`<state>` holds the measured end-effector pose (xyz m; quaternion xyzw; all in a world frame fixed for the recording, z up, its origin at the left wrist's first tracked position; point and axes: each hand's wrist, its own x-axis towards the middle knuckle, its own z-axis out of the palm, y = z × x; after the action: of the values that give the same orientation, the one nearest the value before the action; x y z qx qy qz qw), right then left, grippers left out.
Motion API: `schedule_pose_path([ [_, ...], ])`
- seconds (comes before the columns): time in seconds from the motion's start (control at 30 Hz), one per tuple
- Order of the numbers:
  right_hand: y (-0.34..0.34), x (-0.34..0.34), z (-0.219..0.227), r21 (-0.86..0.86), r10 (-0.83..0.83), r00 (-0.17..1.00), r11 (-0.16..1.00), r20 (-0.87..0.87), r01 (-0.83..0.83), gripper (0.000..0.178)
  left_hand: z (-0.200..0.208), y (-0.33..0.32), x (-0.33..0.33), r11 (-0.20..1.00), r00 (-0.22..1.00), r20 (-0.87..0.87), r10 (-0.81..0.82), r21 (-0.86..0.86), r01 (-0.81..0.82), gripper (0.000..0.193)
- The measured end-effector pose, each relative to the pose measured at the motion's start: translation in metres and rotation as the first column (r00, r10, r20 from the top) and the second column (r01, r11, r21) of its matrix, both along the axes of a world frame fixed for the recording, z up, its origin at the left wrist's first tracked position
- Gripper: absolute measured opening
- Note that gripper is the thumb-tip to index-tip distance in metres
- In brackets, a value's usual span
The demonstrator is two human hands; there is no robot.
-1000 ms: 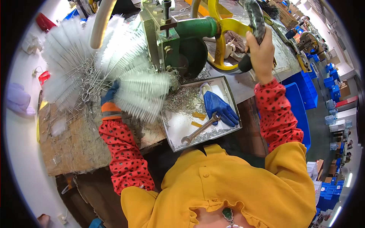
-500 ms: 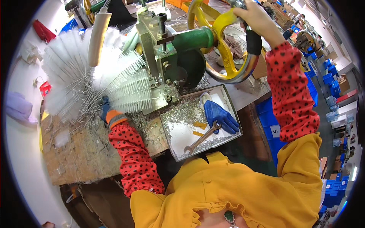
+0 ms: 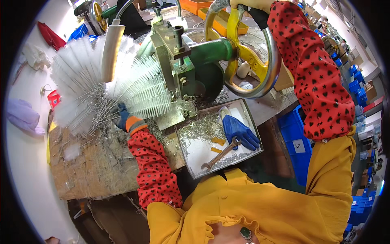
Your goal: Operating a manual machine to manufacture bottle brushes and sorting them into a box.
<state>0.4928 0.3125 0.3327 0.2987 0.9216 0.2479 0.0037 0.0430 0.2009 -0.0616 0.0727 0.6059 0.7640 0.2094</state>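
My left hand (image 3: 121, 117), in a blue and orange work glove, is closed around wire stems at the edge of a fan of white bristle brushes (image 3: 77, 73). Its fingertips are partly hidden among the wires. The brush heads nearest it reach the side of a green and steel hand-cranked machine (image 3: 178, 73). Bare, my right hand (image 3: 254, 5) grips the top of the machine's handwheel (image 3: 273, 69), which has yellow spokes and a shiny rim. The picture's upper edge cuts off part of that hand.
A shallow white tray (image 3: 191, 162) at the bench's front holds metal bits, a blue glove (image 3: 240, 131) and an open-ended wrench (image 3: 221, 153). A pale lamp tube (image 3: 112, 53) hangs over the brushes. Right of the tray stands a blue bin (image 3: 290, 138). Wire scraps litter the wooden bench (image 3: 93, 166).
My right hand has moved farther away and to the left at the wheel's top, and the wheel's spokes have turned. My left hand stays at the brush stems. The whole view has shifted slightly.
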Motion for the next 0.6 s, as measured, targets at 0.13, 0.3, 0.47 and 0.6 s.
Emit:
schedule_pose_path([
  [0.13, -0.007, -0.011, 0.003, -0.102, -0.111, 0.984, 0.99, -0.142, 0.097, 0.011, 0.015, 0.003, -0.001, 0.996, 0.997, -0.043, 0.069, 0.067, -0.066, 0.04],
  [0.3, -0.063, -0.016, 0.0, -0.288, -0.307, 0.798, 0.941, -0.518, 0.175, 0.013, 0.021, 0.002, 0.003, 0.99, 0.993, -0.053, 0.103, 0.106, -0.097, 0.039],
  [0.47, -0.195, -0.032, -0.093, -0.282, -0.362, 0.182, 0.891, -0.914, 0.356, 0.039, 0.021, -0.007, 0.016, 0.98, 0.991, -0.035, 0.128, 0.158, -0.121, 0.039],
  [0.6, -0.224, -0.041, -0.204, -0.013, -0.013, -0.003, 0.949, -1.0, 0.314, 0.044, 0.025, -0.006, 0.019, 0.968, 0.992, -0.015, 0.129, 0.221, -0.123, 0.04],
])
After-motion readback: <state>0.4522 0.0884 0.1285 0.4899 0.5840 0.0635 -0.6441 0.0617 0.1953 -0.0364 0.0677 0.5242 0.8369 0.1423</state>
